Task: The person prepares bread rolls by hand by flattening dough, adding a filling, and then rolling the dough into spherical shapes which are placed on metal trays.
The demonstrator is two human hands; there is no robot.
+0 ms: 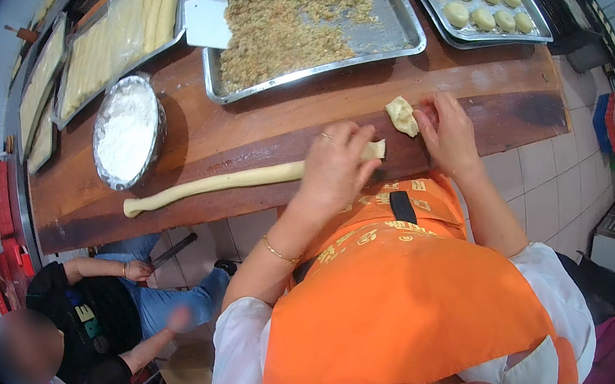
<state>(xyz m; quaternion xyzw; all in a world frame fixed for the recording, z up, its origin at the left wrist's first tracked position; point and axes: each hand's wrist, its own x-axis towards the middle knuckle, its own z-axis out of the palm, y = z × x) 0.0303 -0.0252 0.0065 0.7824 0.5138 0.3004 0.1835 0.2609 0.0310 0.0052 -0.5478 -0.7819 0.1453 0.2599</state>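
Note:
A long pale dough rope [224,182] lies crosswise near the front edge of the wooden table. My left hand [339,162] is closed over it near its right end, fingers curled down around the dough, and a short flattened end sticks out past them. To the right, a small torn lump of dough [402,117] rests on the table, uneven in shape. Beside this lump is my right hand [447,133], thumb and fingers apart, the thumb close to the dough's right edge. Whether the thumb touches it I cannot tell.
A metal tray [292,79] of crumbly brown filling with a white scraper [208,24] stands behind. At left are a bowl of flour [127,131] and a tray of dough strips [101,64]. Several dough rounds sit on the right tray [449,27]. A person [97,316] sits at left.

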